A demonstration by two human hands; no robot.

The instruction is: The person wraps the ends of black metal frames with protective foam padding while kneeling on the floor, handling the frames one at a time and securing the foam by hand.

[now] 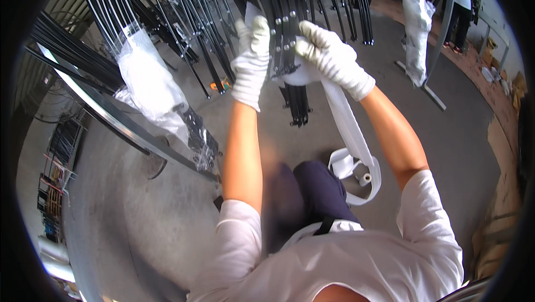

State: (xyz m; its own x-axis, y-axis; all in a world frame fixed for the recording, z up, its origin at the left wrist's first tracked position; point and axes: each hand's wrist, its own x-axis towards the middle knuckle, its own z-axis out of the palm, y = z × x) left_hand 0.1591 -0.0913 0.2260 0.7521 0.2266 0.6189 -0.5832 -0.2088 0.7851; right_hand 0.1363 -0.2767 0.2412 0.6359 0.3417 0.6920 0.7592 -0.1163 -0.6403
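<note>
A bundle of black metal rods hangs upright in front of me, its lower ends at about chest height. My left hand, in a white glove, grips the left side of the bundle where a white strip wraps it. On the bundle's right side my right hand, also gloved, holds the white strip against the rods. That strip runs down from my right hand and curls into loose loops near a small roll by my legs.
More black rod bundles hang to the left, one sleeved in clear plastic, over a slanted black rail. Another plastic-wrapped bundle hangs at the right. A person stands far right. Cardboard lies along the right floor edge.
</note>
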